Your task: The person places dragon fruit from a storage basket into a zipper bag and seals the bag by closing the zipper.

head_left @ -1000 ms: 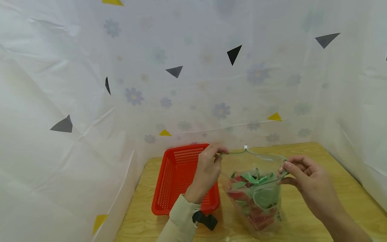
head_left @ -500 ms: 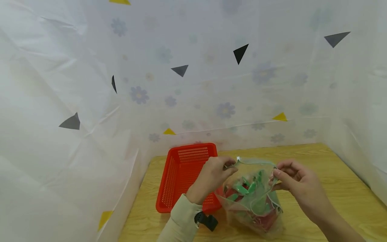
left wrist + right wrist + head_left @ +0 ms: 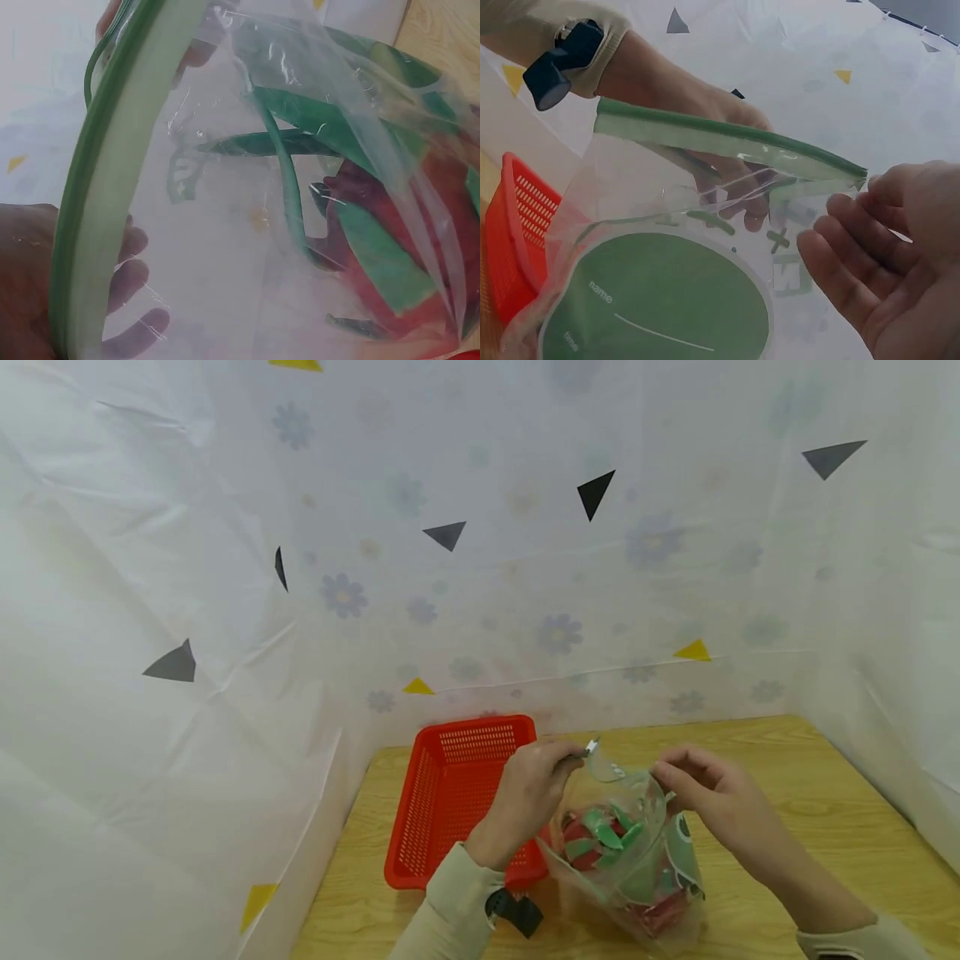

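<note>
A clear zip bag (image 3: 637, 877) with a green zip strip (image 3: 82, 195) stands on the table in front of me. Inside it is red fruit with pointed green leaves (image 3: 397, 277), which looks like dragon fruit. My left hand (image 3: 525, 789) pinches the bag's rim at the back left, beside a small white piece (image 3: 592, 746) on the zip. At the right end of the mouth, my right hand (image 3: 716, 797) holds the strip's corner between thumb and forefinger. A green oval label (image 3: 660, 300) printed with "name" and "time" faces the right wrist camera.
A red perforated plastic basket (image 3: 408, 852) stands left of the bag, partly behind my left forearm. The wooden table (image 3: 810, 777) meets a white patterned sheet (image 3: 487, 585) at the back, and similar sheeting hangs at both sides.
My hands have come closer together, the right one shifting left, and the bag's mouth has narrowed. The bag leans and crumples more, and its white zip piece has moved left to my left fingertips.
</note>
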The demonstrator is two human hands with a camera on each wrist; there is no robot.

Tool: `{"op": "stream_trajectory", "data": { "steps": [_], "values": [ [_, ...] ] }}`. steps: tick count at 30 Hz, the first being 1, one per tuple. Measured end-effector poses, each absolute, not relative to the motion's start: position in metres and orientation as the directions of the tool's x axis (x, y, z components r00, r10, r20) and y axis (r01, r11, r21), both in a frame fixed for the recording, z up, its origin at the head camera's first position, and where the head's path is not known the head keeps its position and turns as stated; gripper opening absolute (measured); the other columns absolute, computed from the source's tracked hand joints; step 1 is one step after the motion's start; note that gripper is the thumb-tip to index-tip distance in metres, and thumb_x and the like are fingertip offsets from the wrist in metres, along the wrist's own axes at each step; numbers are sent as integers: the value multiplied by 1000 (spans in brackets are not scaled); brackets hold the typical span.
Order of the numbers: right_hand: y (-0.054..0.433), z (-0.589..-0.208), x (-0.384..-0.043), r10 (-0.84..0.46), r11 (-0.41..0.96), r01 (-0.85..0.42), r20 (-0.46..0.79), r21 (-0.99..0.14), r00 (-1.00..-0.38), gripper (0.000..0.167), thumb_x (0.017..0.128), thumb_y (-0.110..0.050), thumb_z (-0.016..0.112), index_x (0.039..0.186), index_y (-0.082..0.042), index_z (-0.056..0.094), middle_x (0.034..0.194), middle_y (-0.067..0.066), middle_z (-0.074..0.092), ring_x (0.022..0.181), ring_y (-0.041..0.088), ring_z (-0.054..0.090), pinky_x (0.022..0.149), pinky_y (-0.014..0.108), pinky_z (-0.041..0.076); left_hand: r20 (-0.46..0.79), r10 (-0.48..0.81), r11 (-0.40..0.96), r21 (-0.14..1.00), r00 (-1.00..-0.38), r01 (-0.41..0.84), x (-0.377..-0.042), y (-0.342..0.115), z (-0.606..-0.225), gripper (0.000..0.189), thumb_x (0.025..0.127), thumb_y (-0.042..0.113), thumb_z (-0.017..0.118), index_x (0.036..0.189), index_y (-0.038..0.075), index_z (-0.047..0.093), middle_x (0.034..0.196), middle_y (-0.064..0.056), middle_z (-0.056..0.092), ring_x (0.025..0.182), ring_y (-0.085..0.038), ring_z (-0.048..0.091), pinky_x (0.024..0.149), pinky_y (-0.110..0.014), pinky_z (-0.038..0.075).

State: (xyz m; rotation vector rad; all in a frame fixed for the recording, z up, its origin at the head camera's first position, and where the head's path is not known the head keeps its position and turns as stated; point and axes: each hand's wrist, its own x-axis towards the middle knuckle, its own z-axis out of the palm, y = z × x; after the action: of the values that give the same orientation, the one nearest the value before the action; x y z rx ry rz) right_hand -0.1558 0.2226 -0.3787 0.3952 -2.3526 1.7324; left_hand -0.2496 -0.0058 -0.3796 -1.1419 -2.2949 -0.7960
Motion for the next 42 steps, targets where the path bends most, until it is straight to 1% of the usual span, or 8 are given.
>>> {"op": "stream_trajectory", "data": {
  "steps": [5, 12, 17, 24, 27, 31, 37, 42],
  "values": [
    [219, -376, -174, -18, 521, -346, 395, -780, -919, 20, 103, -27, 54, 116, -14, 63, 102, 4, 66, 83, 13, 63, 70, 26, 54, 635, 544, 455, 327, -549, 828, -248, -1, -379, 18, 94, 16, 65, 108, 12, 75, 105, -1, 75, 95, -8, 71, 83, -12, 53],
    [219, -370, -199, -198, 632, -482, 474, -607, -858, 29, 100, -21, 58, 129, -16, 61, 123, 2, 65, 103, 10, 63, 81, 26, 55, 642, 557, 417, 332, -527, 846, -247, 5, -379, 18, 95, 17, 64, 107, 12, 75, 103, -1, 75, 93, -7, 71, 81, -9, 52],
    [218, -361, -210, -303, 597, -548, 468, -585, -830, 16, 101, -15, 56, 110, -20, 69, 107, -5, 70, 98, 15, 68, 80, 30, 56, 659, 545, 391, 347, -518, 852, -246, 5, -381, 17, 95, 16, 63, 105, 11, 76, 101, -1, 75, 90, -6, 71, 80, -8, 51],
    [217, -357, -208, -235, 646, -508, 485, -570, -843, 12, 100, -15, 58, 101, -20, 68, 96, -7, 71, 91, 14, 69, 76, 29, 56, 629, 548, 390, 392, -551, 834, -247, 6, -380, 19, 96, 17, 63, 111, 12, 72, 105, 0, 75, 92, -4, 70, 80, -7, 50],
    [220, -357, -206, -181, 650, -497, 519, -574, -835, 10, 101, -12, 57, 101, -14, 66, 94, -1, 71, 87, 14, 68, 75, 24, 55, 507, 569, 426, 492, -648, 759, -243, 1, -378, 23, 96, 12, 64, 118, 11, 67, 107, -1, 73, 91, -4, 69, 77, -10, 52],
    [234, -354, -204, -89, 651, -478, 566, -590, -820, 11, 101, -10, 55, 103, -9, 65, 93, 5, 68, 83, 5, 64, 72, 14, 50, 198, 609, 507, 648, -768, 568, -236, -19, -379, 37, 96, 7, 62, 132, 13, 57, 116, -2, 66, 93, -8, 61, 73, -16, 51],
    [258, -351, -198, 15, 679, -392, 545, -621, -838, 16, 103, -18, 53, 107, -8, 64, 93, 8, 70, 78, -4, 61, 61, 17, 48, -139, 631, 617, 687, -763, 385, -235, -50, -383, 20, 97, 12, 60, 117, 11, 62, 97, 1, 66, 69, -10, 59, 62, -23, 48],
    [265, -352, -192, 73, 689, -332, 518, -644, -852, 20, 104, -23, 52, 109, -8, 64, 94, 7, 70, 79, -9, 60, 55, 22, 45, -202, 611, 622, 720, -766, 307, -237, -57, -387, 15, 100, 16, 58, 109, 9, 68, 77, -3, 69, 56, -20, 63, 55, -29, 55]
  ]
}}
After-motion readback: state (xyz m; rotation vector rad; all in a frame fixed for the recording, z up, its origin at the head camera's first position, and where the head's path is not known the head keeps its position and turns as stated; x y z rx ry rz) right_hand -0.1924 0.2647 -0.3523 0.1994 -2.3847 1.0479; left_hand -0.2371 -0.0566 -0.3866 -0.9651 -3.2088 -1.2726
